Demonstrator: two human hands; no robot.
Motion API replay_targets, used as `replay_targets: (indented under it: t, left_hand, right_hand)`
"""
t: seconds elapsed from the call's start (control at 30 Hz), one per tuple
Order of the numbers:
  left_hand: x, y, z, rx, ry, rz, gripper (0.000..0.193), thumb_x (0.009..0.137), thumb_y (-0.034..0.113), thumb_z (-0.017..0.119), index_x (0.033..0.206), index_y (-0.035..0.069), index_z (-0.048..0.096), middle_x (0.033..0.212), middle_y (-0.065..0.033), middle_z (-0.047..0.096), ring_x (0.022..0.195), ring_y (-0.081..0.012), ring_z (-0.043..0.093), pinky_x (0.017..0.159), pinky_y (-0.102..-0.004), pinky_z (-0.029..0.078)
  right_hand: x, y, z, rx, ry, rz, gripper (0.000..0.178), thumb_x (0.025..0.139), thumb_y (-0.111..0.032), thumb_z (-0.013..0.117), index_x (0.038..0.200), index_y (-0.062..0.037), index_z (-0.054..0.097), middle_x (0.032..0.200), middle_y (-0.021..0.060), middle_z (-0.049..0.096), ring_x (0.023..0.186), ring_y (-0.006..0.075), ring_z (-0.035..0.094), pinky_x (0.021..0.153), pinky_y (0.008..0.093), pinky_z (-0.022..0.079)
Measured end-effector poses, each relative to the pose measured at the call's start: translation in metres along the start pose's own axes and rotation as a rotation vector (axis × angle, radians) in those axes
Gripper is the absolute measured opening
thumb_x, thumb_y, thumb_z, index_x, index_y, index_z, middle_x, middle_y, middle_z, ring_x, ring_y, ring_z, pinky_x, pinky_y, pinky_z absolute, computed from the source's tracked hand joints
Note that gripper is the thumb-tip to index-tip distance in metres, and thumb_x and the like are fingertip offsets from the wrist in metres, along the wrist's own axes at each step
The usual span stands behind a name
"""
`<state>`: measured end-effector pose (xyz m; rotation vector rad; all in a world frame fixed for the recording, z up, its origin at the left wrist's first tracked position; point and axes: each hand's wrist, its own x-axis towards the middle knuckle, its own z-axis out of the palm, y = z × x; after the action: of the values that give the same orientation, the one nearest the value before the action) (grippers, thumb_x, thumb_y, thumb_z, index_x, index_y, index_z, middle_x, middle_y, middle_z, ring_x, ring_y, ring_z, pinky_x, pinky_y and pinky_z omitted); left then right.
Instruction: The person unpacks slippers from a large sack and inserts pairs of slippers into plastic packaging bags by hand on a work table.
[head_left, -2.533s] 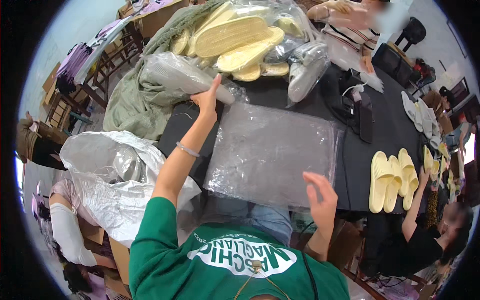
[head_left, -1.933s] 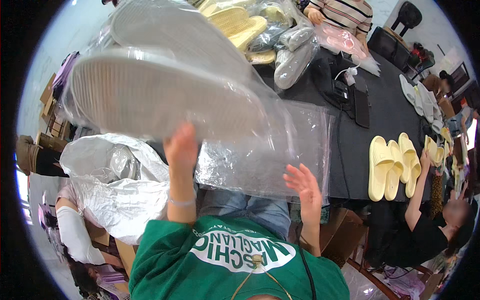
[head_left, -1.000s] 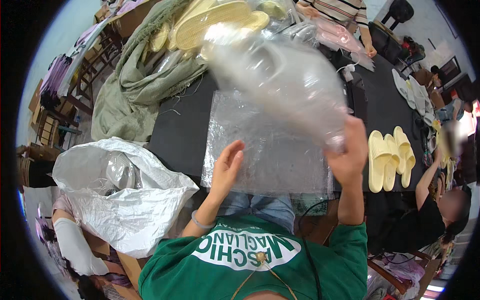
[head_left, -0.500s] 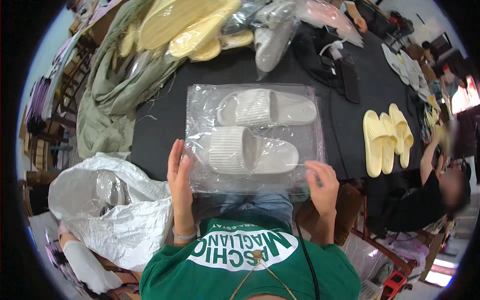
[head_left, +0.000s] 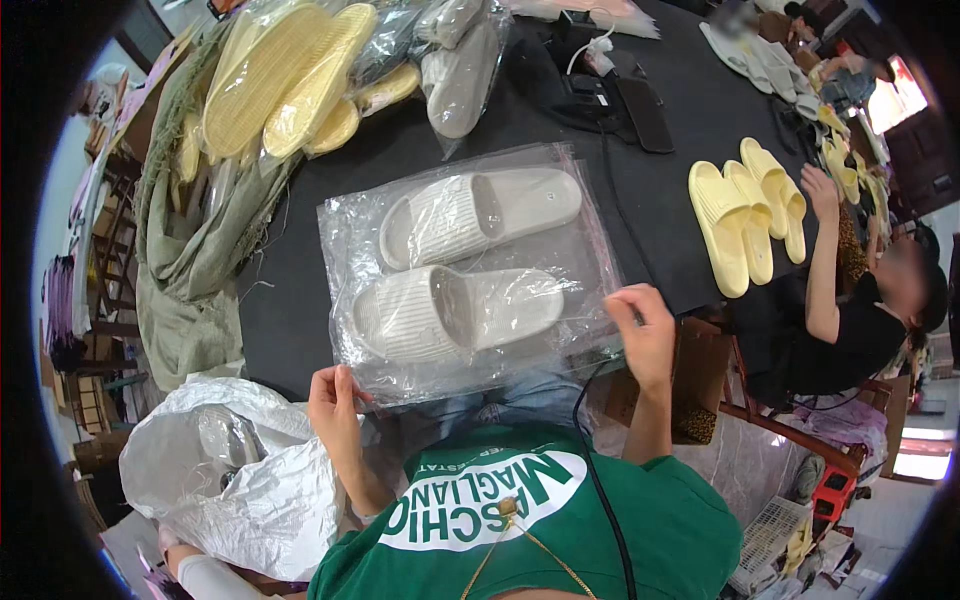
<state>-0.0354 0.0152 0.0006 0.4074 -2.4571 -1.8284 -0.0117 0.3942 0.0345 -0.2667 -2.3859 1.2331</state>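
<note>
A clear plastic bag [head_left: 585, 225] lies in front of me on the black table, tilted with its right side farther away. Inside it are two off-white slides with ribbed straps, a farther slide [head_left: 535, 200] and a nearer slide [head_left: 520, 305], both with toes to the left. My left hand [head_left: 337, 410] pinches the bag's near left corner between thumb and fingers. At the near right edge, my right hand [head_left: 645, 330] has its thumb and curled fingers closed on the plastic.
Bagged yellow slides [head_left: 310, 80] and a bagged grey pair [head_left: 460, 80] lie at the far left beside green cloth [head_left: 190, 290]. A white sack [head_left: 290, 480] stands at near left. Yellow slides [head_left: 725, 215], a black phone [head_left: 643, 112] and a seated co-worker [head_left: 850, 340] are to the right.
My left hand has gone from spread beside the bag to pinching its near left corner. My right hand has closed on the right edge. The bag has turned slightly; the whole view has shifted.
</note>
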Motion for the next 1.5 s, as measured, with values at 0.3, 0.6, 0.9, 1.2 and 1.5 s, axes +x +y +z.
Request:
replay_targets:
  t: [0.3,0.6,0.9,1.2,1.5]
  left_hand:
    - [-0.008,0.007,0.003,-0.231,0.147,-0.102,0.024,0.098,0.026,0.050,0.093,0.003,0.051,0.067,-0.0012,0.052,0.047,-0.0069,0.048,0.041,-0.0184,0.034]
    - [-0.007,0.008,-0.006,-0.158,0.073,-0.193,0.026,0.099,0.026,0.049,0.084,0.005,0.049,0.053,0.0007,0.046,0.037,-0.0068,0.045,0.033,-0.0199,0.030]
    - [-0.008,0.013,-0.003,-0.051,0.048,-0.081,0.022,0.098,0.022,0.049,0.100,0.001,0.052,0.070,-0.0023,0.054,0.045,-0.0059,0.049,0.038,-0.0184,0.034]
    - [-0.011,0.000,-0.006,0.270,0.048,0.099,0.018,0.091,0.010,0.058,0.106,0.000,0.056,0.077,-0.0101,0.059,0.056,-0.0168,0.054,0.054,-0.0290,0.045]
    - [0.070,0.070,0.005,0.433,0.211,0.477,0.024,0.092,0.021,0.058,0.102,0.000,0.061,0.094,-0.0170,0.066,0.087,-0.0323,0.064,0.073,-0.0370,0.050]
  right_hand:
    - [-0.003,-0.016,-0.001,-0.265,0.003,-0.138,0.021,0.084,-0.024,0.066,0.094,-0.0055,0.064,0.097,0.0046,0.060,0.092,0.0237,0.055,0.087,0.0365,0.038]
    - [-0.005,0.001,-0.014,-0.236,-0.047,-0.088,0.011,0.075,-0.016,0.073,0.079,-0.0086,0.065,0.107,0.0045,0.057,0.095,0.0232,0.051,0.086,0.0356,0.036]
    - [-0.006,0.023,-0.023,-0.261,-0.087,-0.083,0.018,0.088,-0.015,0.058,0.074,-0.0044,0.065,0.103,0.0079,0.066,0.092,0.0244,0.058,0.083,0.0364,0.043]
    - [0.041,-0.006,0.013,0.107,-0.235,0.103,0.026,0.099,-0.019,0.048,0.110,0.0003,0.061,0.101,0.0015,0.063,0.092,0.0102,0.055,0.086,0.0240,0.043]
    - [0.100,0.050,0.029,0.690,-0.517,0.462,0.041,0.098,-0.020,0.047,0.132,0.0039,0.044,0.120,0.0170,0.059,0.096,0.0169,0.060,0.084,0.0271,0.048]
